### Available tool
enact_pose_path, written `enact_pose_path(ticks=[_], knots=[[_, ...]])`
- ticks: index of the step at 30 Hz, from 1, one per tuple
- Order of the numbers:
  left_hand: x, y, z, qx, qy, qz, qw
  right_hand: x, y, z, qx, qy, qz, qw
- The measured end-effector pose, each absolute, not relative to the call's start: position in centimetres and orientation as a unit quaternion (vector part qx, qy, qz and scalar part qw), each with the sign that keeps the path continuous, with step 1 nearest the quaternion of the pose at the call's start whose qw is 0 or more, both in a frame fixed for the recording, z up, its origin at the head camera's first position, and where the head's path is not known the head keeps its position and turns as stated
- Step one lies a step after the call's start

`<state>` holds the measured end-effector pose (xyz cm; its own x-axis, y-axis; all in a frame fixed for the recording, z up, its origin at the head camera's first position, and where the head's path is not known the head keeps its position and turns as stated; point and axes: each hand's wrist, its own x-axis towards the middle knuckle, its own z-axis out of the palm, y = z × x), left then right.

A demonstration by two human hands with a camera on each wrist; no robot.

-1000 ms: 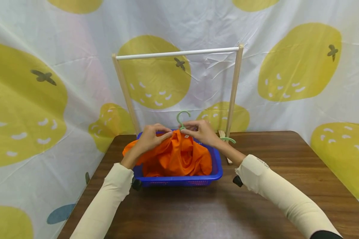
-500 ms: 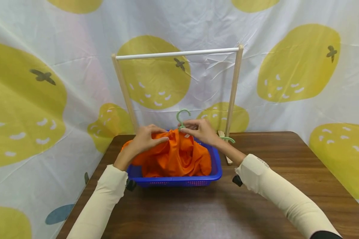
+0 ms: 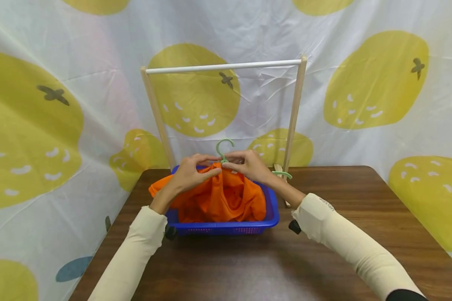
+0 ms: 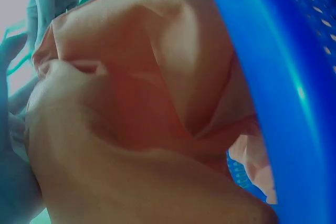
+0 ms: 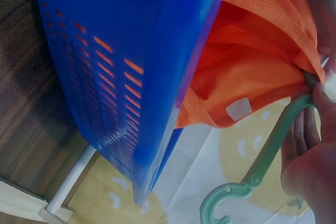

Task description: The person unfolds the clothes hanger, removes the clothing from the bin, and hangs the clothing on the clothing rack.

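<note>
The head camera looks forward and down from over the table [image 3: 342, 251], far back enough to fit the basket [image 3: 226, 225] in the middle and the rack [image 3: 226, 66] above it. The left wrist camera is very near the cloth [image 4: 121, 108], with the basket's edge slanting down the right side. The right wrist camera is near too, tipped sideways: table at left, hanger [image 5: 270, 150] at lower right. All three views share the basket and cloth.
</note>
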<state>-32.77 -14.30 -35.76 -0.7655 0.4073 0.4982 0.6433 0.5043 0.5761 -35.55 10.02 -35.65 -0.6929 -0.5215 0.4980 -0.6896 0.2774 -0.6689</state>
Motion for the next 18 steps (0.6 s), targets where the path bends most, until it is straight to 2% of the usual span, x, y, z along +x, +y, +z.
enact_pose_path(ticks=[8,18], knots=[[-33.2,-14.0,-35.7,-0.344,-0.848,-0.348,0.204,-35.6,10.5,-35.6,0.388,-0.811,0.430,0.090],[-32.9,-15.4,-35.5,-0.320,-0.853,-0.353,0.212,-35.8,12.4,-36.2,0.391,-0.822,0.396,0.120]])
